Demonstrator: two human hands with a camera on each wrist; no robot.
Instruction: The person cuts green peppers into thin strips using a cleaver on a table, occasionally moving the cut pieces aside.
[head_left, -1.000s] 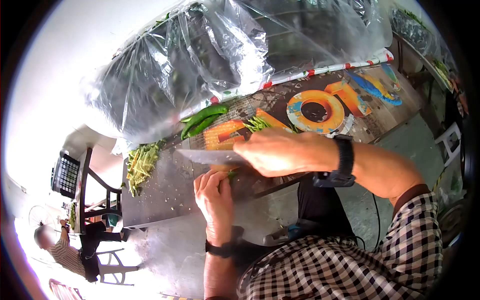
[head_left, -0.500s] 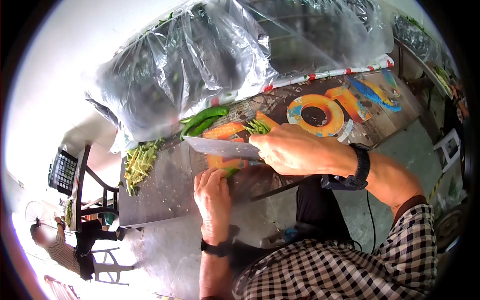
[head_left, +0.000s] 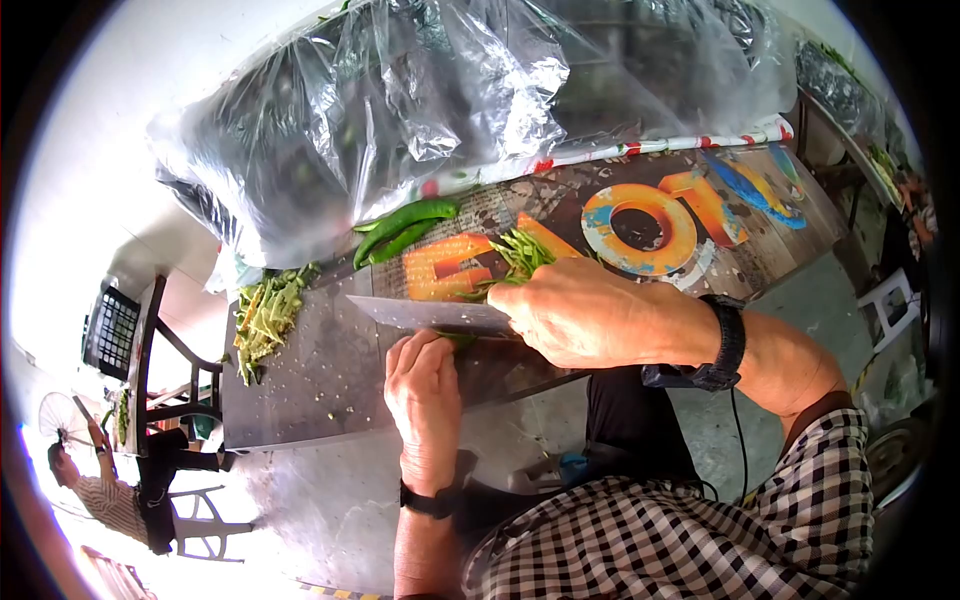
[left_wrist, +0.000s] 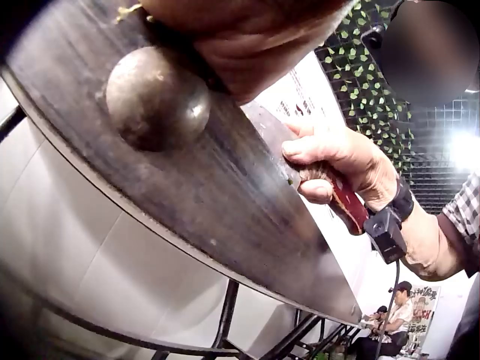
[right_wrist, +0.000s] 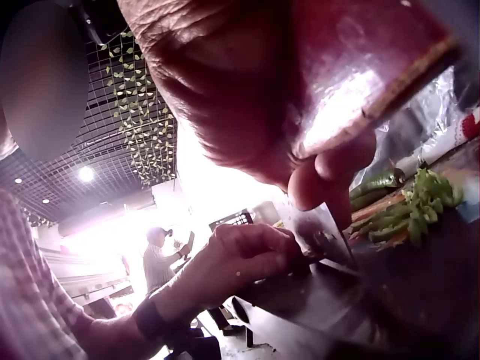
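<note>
My right hand (head_left: 590,310) grips the red-brown handle (left_wrist: 346,206) of a wide-bladed knife (head_left: 420,312), its blade pointing left just beyond the left fingers. With curled fingers, my left hand (head_left: 424,395) holds a green pepper piece (head_left: 460,340) down near the table's front edge; the fingers hide most of it. Green strips (head_left: 522,255) lie just beyond the right hand, also seen in the right wrist view as cut pieces (right_wrist: 420,206). Whole green peppers (head_left: 408,225) lie farther back, and a heap of pale green strips (head_left: 268,318) lies at the left end.
Clear plastic sheeting (head_left: 430,110) covers a bulky load along the table's back edge. The table (head_left: 320,400) has small scraps on it. Another person (head_left: 120,500) sits at the far left beside a black crate (head_left: 112,332). A round metallic object (left_wrist: 156,97) shows under the left wrist.
The knife has risen and come down again by the left fingers. More green strips show beside the right hand. The left hand has barely moved.
</note>
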